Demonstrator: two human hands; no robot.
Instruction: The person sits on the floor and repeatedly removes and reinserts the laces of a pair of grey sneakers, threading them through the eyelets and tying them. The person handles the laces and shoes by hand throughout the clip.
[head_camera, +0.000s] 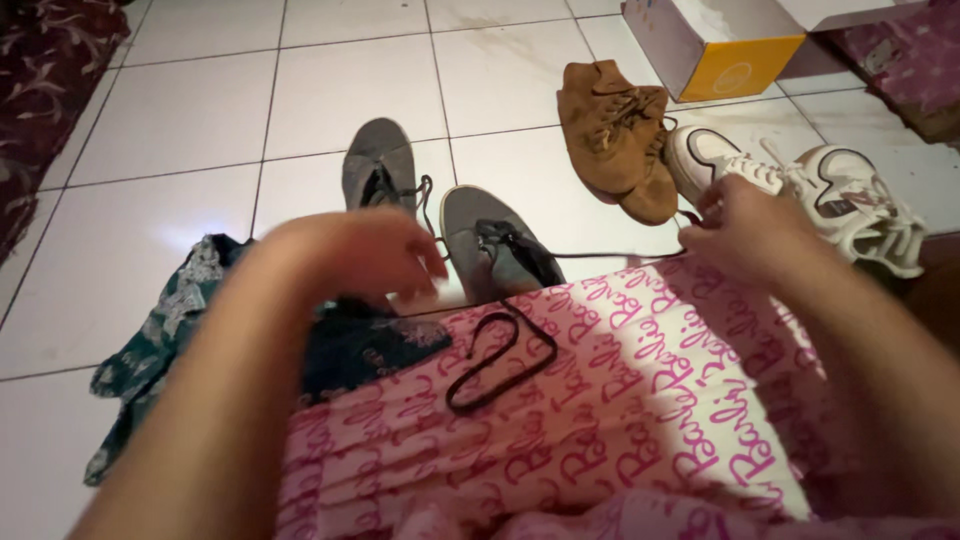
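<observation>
A dark shoelace is being handled near the centre of the frame. Part of it is lying looped on the pink printed fabric in the lower middle, and a thin strand is being drawn taut toward the right, where it is being pinched between the closed fingertips of the right hand. The left hand is being held at centre left, blurred, with its fingers curled inward near the lace end of the grey shoe; whether anything is being gripped there cannot be told.

A second grey shoe is lying just above and left of the first on the white tiled floor. A pair of tan suede shoes is stacked in the upper middle, white sneakers are lying at the upper right, and an open cardboard box with a yellow end is seen at the top. A green patterned cloth is crumpled at lower left.

The lace is judged to be light, limp and soft, so it is likely to sag and slip unless kept under tension. It is judged best pinched close to its stiff tip, while the shoe, light and flexible, is best steadied around the eyelet area.
</observation>
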